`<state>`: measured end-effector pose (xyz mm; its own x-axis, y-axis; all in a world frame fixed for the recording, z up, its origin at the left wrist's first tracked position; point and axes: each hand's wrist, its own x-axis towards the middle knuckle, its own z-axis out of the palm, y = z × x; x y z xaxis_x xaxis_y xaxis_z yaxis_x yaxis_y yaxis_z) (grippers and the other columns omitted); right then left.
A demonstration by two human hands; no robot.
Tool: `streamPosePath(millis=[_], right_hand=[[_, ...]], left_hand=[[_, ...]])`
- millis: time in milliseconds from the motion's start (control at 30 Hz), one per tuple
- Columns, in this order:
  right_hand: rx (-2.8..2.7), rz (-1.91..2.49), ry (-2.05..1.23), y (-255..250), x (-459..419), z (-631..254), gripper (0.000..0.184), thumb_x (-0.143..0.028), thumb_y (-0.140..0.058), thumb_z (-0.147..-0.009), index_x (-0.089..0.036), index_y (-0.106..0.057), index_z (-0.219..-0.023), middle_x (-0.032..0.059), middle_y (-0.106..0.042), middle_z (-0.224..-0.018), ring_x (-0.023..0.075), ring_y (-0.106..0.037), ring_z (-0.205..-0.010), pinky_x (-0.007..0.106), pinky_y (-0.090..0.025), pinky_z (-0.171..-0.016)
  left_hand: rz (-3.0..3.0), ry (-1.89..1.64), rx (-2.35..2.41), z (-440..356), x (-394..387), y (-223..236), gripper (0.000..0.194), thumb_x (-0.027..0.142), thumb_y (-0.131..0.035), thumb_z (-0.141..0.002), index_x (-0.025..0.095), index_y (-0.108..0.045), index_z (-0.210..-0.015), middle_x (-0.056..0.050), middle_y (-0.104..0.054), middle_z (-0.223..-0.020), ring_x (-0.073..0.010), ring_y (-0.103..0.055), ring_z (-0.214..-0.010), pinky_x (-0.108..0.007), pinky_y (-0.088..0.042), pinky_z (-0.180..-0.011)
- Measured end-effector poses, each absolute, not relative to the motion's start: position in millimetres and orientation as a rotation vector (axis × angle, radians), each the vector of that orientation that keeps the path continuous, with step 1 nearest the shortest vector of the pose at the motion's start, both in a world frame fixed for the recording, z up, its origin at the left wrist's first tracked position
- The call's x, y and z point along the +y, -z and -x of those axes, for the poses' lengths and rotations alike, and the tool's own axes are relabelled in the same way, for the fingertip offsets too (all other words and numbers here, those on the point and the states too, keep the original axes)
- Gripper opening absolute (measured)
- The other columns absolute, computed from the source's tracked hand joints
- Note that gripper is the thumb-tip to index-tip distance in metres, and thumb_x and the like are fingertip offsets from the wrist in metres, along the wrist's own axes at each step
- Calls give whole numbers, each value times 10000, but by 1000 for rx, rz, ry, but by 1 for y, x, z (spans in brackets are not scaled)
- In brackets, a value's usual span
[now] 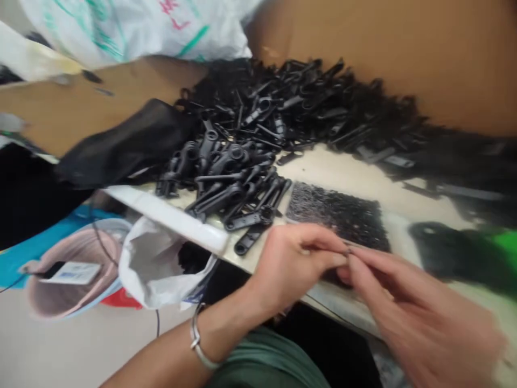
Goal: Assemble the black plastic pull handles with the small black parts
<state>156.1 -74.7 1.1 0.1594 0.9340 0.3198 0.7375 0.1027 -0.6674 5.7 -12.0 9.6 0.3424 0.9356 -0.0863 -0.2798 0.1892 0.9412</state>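
My left hand and my right hand meet fingertip to fingertip near the table's front edge. Both pinch a tiny dark piece between them; it is too small and blurred to name. Just behind the fingers lies a flat patch of small black bits on the pale table. A big heap of black plastic lever-shaped parts covers the table beyond, its nearest pieces a short way left of my left hand. A metal bangle circles my left wrist.
A black bag lies left of the heap. A white plastic bag hangs open below the table edge, beside a pink bucket. Brown cardboard stands behind, a white sack above it. A blurred dark and green object sits right.
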Motion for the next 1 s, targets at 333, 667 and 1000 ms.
streamPosePath(millis=[333,667,1000], right_hand=[[-1621,1748,-134,-3,-75,-159,104,-320,-595,-933,-258,-678,-922,14,-764,-844,193,-728,-706,345,-580,-752],[-1824,1731,-12,0,-87,-184,83,-266,-601,-920,-231,-669,-888,5,-761,-838,142,-681,-609,273,-548,-686],[-2060,1594,68,4,-94,-190,56,-185,-578,-933,-182,-628,-906,30,-741,-833,140,-693,-641,247,-535,-682]], left_hand=[[-1378,-887,858,-9,-11,-13,106,55,-743,-752,149,-727,-798,4,-744,-744,-126,-693,-721,-209,-554,-701],[-2375,-713,923,28,-25,5,164,110,-584,-915,156,-656,-1056,-94,-720,-1079,-233,-645,-1035,-392,-507,-929],[-2261,-775,952,24,-29,12,141,79,-673,-852,154,-674,-971,-22,-703,-880,-163,-645,-823,-268,-499,-750]])
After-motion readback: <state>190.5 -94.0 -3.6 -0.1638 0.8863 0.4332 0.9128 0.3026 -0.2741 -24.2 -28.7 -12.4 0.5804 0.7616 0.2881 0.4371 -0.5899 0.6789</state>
